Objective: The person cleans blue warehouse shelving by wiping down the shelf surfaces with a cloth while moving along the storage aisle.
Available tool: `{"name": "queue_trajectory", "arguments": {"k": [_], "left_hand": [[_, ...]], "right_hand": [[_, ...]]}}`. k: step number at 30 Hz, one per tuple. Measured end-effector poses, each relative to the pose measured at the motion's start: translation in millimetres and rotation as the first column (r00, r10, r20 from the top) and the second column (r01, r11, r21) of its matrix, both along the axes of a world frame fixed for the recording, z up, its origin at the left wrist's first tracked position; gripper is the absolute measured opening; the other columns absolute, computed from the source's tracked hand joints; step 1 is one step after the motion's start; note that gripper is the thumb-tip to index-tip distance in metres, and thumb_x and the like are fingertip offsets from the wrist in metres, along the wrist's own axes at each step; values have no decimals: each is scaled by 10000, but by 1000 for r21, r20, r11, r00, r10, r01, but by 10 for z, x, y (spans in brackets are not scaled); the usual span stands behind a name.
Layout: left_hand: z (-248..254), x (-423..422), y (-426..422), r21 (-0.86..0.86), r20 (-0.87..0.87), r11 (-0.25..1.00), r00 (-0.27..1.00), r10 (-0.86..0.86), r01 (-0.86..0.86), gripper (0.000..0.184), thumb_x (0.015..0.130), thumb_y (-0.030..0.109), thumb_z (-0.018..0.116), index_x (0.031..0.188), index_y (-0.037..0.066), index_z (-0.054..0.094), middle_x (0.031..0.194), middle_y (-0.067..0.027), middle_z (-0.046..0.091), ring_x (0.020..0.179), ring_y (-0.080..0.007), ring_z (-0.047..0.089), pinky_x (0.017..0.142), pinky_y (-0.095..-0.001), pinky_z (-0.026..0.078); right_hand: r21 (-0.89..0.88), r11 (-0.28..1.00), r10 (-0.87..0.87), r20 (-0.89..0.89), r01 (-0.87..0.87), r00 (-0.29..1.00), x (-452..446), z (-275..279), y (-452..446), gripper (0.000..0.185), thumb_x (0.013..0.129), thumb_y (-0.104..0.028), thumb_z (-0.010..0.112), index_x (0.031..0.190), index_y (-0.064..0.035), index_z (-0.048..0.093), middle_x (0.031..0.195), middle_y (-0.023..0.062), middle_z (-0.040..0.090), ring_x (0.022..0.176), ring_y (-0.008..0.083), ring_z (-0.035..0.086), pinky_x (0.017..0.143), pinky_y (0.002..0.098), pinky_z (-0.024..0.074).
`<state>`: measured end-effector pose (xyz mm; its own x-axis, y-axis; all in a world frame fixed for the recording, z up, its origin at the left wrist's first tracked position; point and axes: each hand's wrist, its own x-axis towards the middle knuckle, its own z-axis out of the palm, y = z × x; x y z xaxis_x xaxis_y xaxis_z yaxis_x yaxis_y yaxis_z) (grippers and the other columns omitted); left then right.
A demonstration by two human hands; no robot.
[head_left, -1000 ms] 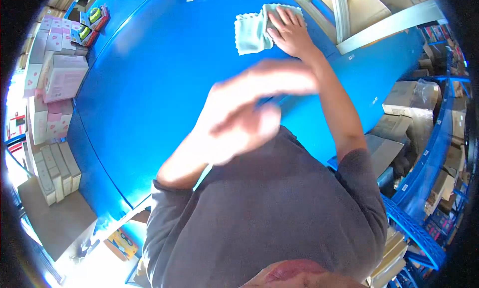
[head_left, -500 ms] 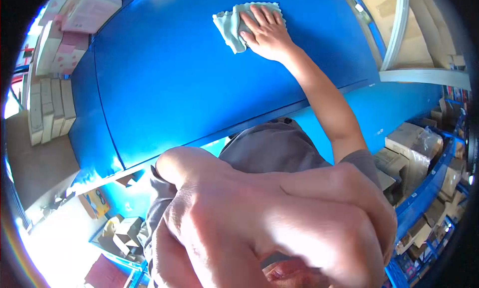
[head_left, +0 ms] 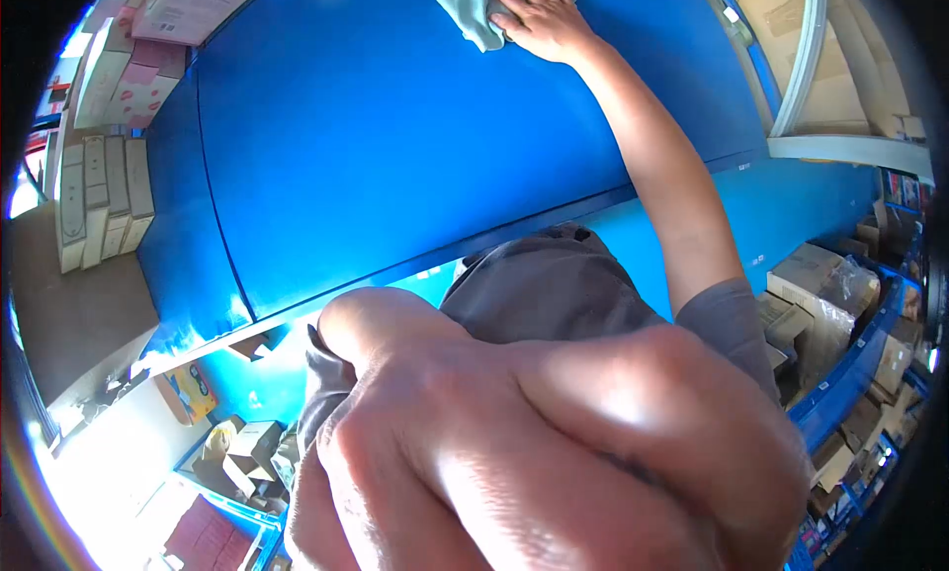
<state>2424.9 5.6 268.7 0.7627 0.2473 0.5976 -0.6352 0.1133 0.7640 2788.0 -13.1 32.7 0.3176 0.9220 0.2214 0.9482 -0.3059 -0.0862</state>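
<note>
Pale green cloth [head_left: 470,13]'s well off the surface [head_left: 356,156]'s near edge, my right hand [head_left: 539,19] open flat on it; left hand [head_left: 544,433]'s grip, can't tell.

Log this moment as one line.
right hand: spread on pale cloth | cloth: on blue tabletop | left hand: close to camera, grip unclear

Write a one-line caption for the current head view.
The right hand lies spread on a pale cloth on a blue tabletop, while the left hand looms close to the camera.
</note>
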Motion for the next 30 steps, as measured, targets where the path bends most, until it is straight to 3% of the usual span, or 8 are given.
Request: {"name": "queue_trajectory", "arguments": {"k": [6,10,12,15,24,25,28,30], "left_hand": [[-97,42,-104,27,1,1000,1000,-2,2,162,969,162,651,1121,119,682,1164,-122,661,1089,-298,641,938,-503,513],[-126,-48,284,66,9,998,1000,13,-14,184,968,177,648,1134,107,684,1179,-129,657,1094,-297,638,943,-501,510],[-146,-281,466,73,-1,997,999,33,-32,196,967,185,647,1140,102,684,1186,-133,655,1097,-296,637,946,-500,509],[-160,-274,550,107,-4,993,999,52,-51,214,966,196,646,1150,94,686,1197,-138,653,1101,-295,635,950,-498,506],[-376,442,325,157,-28,986,998,59,-53,273,963,230,641,1178,69,689,1229,-153,644,1112,-292,629,962,-494,500],[-347,734,-294,170,-26,984,998,64,-59,280,963,234,640,1181,66,690,1233,-155,643,1114,-292,628,964,-494,499],[-343,856,-232,204,-15,977,998,59,-55,301,962,245,639,1191,58,691,1244,-160,641,1118,-291,626,968,-492,497],[-734,895,-167,635,-311,767,876,368,-97,490,1033,377,534,1412,75,608,1416,-204,572,1343,-334,532,1111,-531,413]], "right_hand": [[4,1000,-1,-124,1,992,-132,151,-120,613,1073,-456,359,1579,-114,419,1669,198,319,1532,469,269,1257,572,218],[175,982,28,259,-76,965,-181,-260,-282,597,1068,-541,369,1510,-162,501,1630,146,401,1474,381,382,1184,556,271],[86,992,77,118,-88,990,-511,91,-648,583,1069,-453,451,1533,-103,499,1661,167,366,1518,389,344,1226,542,221],[50,992,116,71,-119,991,-820,212,-1007,564,1067,-434,461,1532,-117,509,1674,149,350,1549,359,302,1252,522,190],[100,985,146,-83,-137,986,-1206,308,-1447,566,1051,-437,479,1535,-145,496,1649,158,380,1531,383,326,1229,570,219],[104,985,145,-92,-135,985,-1180,318,-1403,568,1050,-428,483,1543,-147,488,1652,157,375,1534,382,323,1232,570,216],[129,983,145,-85,-133,986,-1082,310,-1261,570,1050,-437,480,1541,-147,495,1653,155,379,1532,384,326,1235,567,214],[148,981,139,-79,-127,987,-986,304,-1165,573,1050,-446,477,1539,-148,503,1653,153,382,1530,386,329,1238,563,213]]}}
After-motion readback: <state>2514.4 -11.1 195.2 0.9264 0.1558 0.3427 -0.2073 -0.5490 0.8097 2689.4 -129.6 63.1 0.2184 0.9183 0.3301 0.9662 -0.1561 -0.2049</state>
